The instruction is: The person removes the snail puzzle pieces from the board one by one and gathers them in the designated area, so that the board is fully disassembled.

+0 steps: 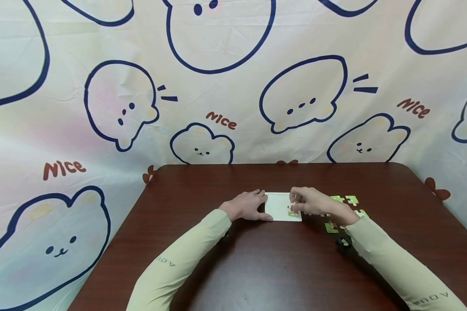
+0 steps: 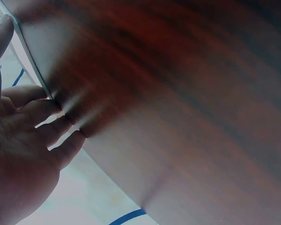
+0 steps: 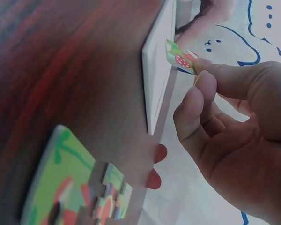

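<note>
A white puzzle frame [image 1: 277, 206] lies flat on the table. My left hand [image 1: 250, 205] rests at its left edge with fingers spread; in the left wrist view the fingertips [image 2: 77, 136] touch the tabletop. Between thumb and fingers my right hand [image 1: 312, 201] pinches a green puzzle piece [image 3: 181, 58] with red, white-dotted print. That piece is over the right part of the frame, close to its lower right corner. In the right wrist view it is tilted above the white surface.
Several loose green puzzle pieces [image 1: 351, 200] lie to the right of the frame, partly hidden by the right forearm. The dark brown table [image 1: 241, 268] reaches back to a cloth [image 1: 249, 99] printed with cartoon bears.
</note>
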The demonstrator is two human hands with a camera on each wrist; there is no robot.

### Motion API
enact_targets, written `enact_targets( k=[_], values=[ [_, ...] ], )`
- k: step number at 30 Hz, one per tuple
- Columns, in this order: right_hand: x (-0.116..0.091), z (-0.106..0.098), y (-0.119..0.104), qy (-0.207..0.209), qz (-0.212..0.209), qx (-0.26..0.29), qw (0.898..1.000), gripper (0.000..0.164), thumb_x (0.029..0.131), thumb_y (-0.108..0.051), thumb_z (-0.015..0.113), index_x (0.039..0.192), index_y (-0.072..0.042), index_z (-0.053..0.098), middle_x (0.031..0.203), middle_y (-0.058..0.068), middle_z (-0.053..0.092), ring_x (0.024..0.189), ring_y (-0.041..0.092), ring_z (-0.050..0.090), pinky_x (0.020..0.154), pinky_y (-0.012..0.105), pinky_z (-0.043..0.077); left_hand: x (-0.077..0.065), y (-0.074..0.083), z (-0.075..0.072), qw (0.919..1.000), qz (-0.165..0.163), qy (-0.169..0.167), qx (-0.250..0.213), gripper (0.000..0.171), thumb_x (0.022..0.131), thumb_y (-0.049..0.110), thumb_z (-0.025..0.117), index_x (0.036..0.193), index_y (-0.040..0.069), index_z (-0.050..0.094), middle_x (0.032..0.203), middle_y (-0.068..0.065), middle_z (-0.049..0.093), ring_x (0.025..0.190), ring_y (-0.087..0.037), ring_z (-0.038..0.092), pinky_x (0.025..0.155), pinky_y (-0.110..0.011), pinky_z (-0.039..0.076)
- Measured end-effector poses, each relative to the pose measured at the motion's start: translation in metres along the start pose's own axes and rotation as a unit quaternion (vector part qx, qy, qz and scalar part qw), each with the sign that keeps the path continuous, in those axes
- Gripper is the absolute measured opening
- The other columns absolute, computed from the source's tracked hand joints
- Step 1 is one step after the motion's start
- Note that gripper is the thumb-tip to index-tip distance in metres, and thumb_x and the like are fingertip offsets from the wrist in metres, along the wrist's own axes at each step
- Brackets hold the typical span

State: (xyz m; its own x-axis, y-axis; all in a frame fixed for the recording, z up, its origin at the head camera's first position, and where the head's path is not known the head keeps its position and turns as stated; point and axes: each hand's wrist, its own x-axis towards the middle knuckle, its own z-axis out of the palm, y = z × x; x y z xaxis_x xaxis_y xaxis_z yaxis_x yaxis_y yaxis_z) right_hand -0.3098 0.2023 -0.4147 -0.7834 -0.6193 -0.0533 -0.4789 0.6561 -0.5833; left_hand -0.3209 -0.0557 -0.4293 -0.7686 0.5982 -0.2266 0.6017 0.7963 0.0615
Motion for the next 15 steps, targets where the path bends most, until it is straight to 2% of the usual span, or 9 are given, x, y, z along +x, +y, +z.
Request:
enact_targets(
  k=[6,15],
  values=[
    [-0.010,-0.011,-0.003,0.014,-0.005,0.020,1.000,0.006,0.095,-0.007,0.062,0.098,-0.010,0.057,0.077,0.005,0.061,0.055,0.012,0.054,0.048,0.027,0.047,-0.001,-0.001,0.000,1.0000,-0.001,0.001,-0.002,0.087,0.087,0.073,0.049,0.153,0.017,0.036,0.162,-0.009,0.029,0.151,-0.023,0.026,0.118,-0.043,0.031],
    [-0.035,-0.025,0.013,0.022,0.009,0.025,0.999,0.007,0.096,-0.012,0.063,0.096,-0.013,0.056,0.078,0.008,0.061,0.054,0.012,0.053,0.049,0.026,0.045,-0.003,-0.001,0.001,0.9999,0.005,0.002,-0.010,0.086,0.088,0.072,0.050,0.153,0.017,0.036,0.162,-0.008,0.028,0.151,-0.022,0.024,0.119,-0.042,0.031]
  ],
)
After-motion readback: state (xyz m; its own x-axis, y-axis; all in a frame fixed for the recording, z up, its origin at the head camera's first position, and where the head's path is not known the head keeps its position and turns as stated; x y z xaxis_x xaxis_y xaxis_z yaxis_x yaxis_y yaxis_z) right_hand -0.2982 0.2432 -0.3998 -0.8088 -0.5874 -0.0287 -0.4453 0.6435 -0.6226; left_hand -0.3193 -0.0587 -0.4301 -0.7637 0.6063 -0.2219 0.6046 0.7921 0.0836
